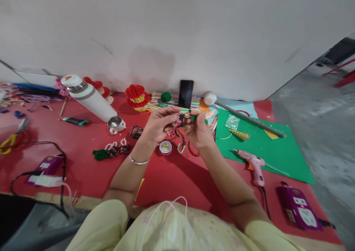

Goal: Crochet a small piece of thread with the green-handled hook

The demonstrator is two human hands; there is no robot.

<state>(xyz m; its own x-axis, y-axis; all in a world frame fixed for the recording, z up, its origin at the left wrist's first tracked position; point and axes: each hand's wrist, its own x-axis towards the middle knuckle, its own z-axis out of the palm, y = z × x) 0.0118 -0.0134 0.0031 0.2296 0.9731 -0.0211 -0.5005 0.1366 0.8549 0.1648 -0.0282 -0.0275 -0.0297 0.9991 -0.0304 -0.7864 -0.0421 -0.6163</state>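
Observation:
Both my hands meet above the middle of the red table. With fingers pinched, my left hand (159, 124) holds a small dark, multicoloured yarn piece (181, 119), with strands hanging below it. My right hand (199, 132) is closed around a thin metal crochet hook with green on its shaft (211, 124); its other end reaches the yarn piece. Fingers partly hide the work. Near my left wrist lies a ball of multicoloured yarn (136, 132). Under the hands sits a small round spool (165, 147), and a green-tipped curved piece (181, 147) lies to its right.
A white bottle (90, 99), small metal cup (115, 124), cutter (74, 121) and yellow-handled scissors (12, 140) are at left. A phone (185, 94) leans against the white partition (177, 40). At right are a grey rod (249, 119), green sheet (288, 151), pink glue gun (253, 166) and purple box (299, 208).

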